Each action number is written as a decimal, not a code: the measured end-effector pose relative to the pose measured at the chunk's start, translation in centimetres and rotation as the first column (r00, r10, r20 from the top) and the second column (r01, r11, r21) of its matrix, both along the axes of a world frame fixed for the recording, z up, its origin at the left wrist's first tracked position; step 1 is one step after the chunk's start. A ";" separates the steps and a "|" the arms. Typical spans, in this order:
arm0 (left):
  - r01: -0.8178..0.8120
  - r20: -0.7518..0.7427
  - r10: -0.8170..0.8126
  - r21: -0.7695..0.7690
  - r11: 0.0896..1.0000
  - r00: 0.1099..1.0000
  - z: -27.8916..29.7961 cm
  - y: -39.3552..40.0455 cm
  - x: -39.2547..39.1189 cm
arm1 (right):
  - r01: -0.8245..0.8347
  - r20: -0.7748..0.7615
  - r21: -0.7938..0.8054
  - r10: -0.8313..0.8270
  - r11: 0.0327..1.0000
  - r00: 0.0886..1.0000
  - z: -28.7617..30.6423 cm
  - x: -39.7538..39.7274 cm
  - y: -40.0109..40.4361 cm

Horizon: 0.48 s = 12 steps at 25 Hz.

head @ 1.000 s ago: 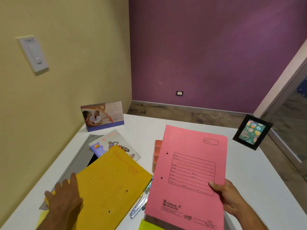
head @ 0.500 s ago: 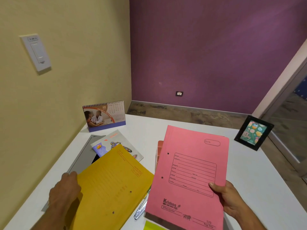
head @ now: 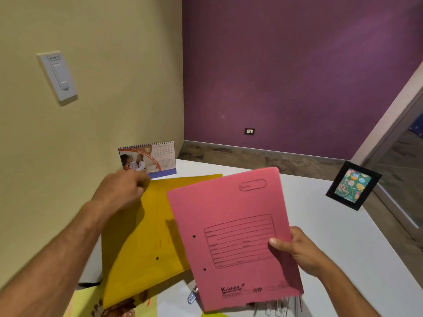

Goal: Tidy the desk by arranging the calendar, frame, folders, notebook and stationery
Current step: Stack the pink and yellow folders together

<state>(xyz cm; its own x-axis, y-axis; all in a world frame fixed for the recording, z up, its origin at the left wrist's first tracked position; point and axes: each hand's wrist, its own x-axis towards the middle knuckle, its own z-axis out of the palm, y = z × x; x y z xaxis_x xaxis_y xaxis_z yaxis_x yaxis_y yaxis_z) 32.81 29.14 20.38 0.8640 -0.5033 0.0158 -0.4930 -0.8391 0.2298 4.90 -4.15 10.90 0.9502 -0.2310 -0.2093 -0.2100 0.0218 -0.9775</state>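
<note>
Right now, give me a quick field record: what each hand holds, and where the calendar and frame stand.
left hand: grips the top edge of the yellow folder, which is lifted and tilted
right hand: holds the pink folder by its right edge, raised off the desk
calendar: upright at the desk's far left, by the wall
frame: upright at the far right edge
overlap: pink folder in front of the yellow one

A pink file folder [head: 235,239] is held up by the right hand [head: 297,250], the thumb laid on its printed front. A yellow folder [head: 148,236] is gripped at its top corner by the left hand [head: 123,191] and partly overlapped by the pink one. A desk calendar [head: 148,159] is seen just beyond the left hand, a black picture frame [head: 353,185] well beyond the right, on the white desk [head: 332,225].
</note>
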 end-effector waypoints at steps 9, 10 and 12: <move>0.239 0.137 -0.238 0.012 0.971 0.961 8.2 -4.8 -2.5 | -0.080 0.119 -0.737 0.245 0.671 0.962 6.9 7.9 3.8; 0.253 0.132 -0.251 0.004 0.968 0.959 8.7 -5.0 -3.0 | -0.065 0.096 -0.811 0.242 0.581 0.965 7.3 8.7 4.2; 0.268 0.112 -0.265 -0.007 0.963 0.958 9.4 -5.5 -3.9 | -0.017 0.091 -0.903 0.230 0.429 0.969 8.4 10.0 5.2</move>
